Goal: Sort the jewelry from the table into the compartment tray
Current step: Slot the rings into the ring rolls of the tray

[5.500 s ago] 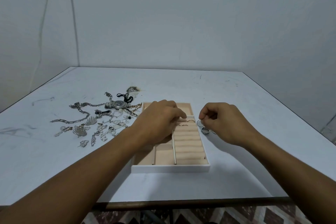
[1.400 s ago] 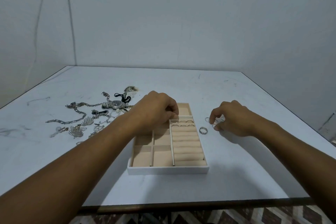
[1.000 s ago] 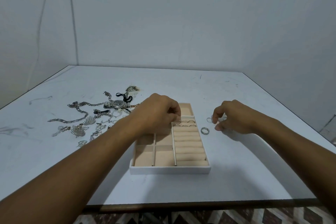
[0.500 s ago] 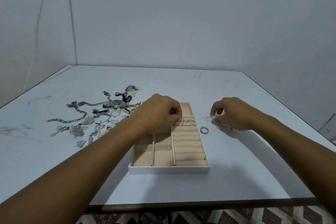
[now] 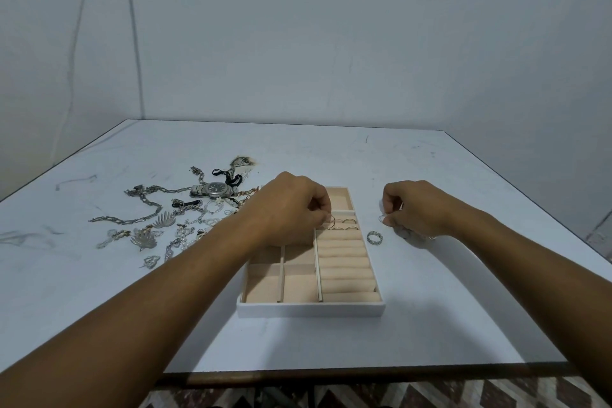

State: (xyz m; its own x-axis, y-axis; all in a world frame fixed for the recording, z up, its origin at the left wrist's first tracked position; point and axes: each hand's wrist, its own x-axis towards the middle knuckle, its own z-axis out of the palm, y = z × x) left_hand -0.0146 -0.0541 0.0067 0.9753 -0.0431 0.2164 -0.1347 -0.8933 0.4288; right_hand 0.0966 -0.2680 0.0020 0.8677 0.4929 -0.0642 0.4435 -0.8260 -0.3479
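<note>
The fingers of the left hand are curled tightly, and a thin ring is pinched between thumb and fingertips, held upright at the far end of the ring-roll section on the right side of the compartment tray. A few seated rings are seen in the farthest slots, just right of the pinched one; whether it touches the rolls cannot be told. The fingers of the right hand are likewise curled inward, and a thin hoop is gripped at their tips, low over the table to the right of the tray. A band ring is seen lying on the table between the tray's right wall and the right hand, touching neither. Well to the left, the jewelry pile is spread on the table, with a watch at its far side.
</note>
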